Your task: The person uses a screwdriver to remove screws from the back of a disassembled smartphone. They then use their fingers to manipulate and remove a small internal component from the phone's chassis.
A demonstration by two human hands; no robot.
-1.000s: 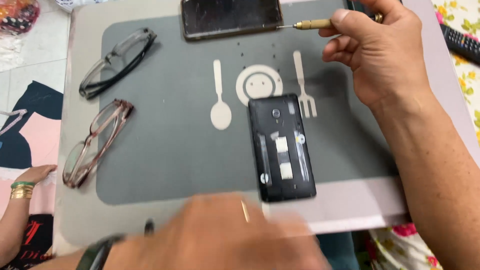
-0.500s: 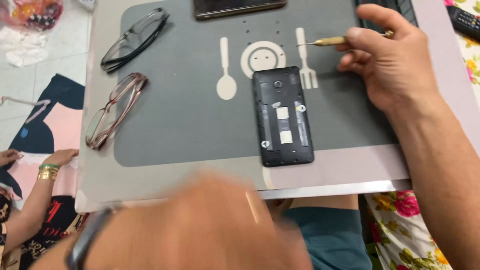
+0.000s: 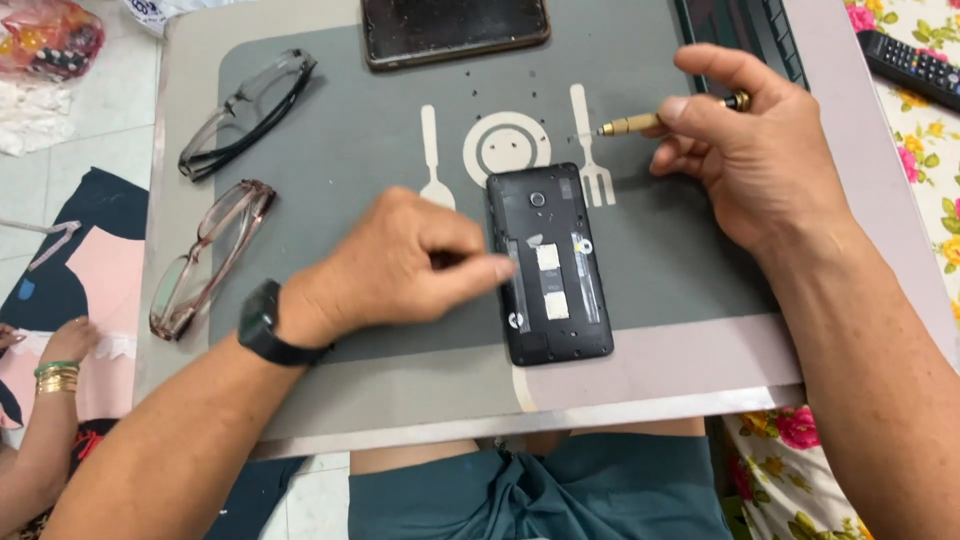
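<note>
A black phone (image 3: pixel 555 290) lies face down with its back cover off, on a grey placemat (image 3: pixel 340 150) printed with a plate and cutlery. My left hand (image 3: pixel 400 265), a black watch on its wrist, rests on the mat with its fingertips touching the phone's left edge. Up and to the right of the phone, my right hand (image 3: pixel 760 160) grips a small brass-handled screwdriver (image 3: pixel 630 124) whose tip points left, above the mat.
A dark rectangular panel (image 3: pixel 455 28) lies at the mat's far edge. Two pairs of glasses, one black (image 3: pixel 245 112) and one pinkish (image 3: pixel 205 260), lie at the left. A remote control (image 3: pixel 915 68) sits on a flowered cloth at right. Another person's hand with bangles (image 3: pixel 60 350) is at lower left.
My left hand has come up from the blurred foreground and settled against the phone's left edge. The right hand still grips the screwdriver, now slightly lower in view.
</note>
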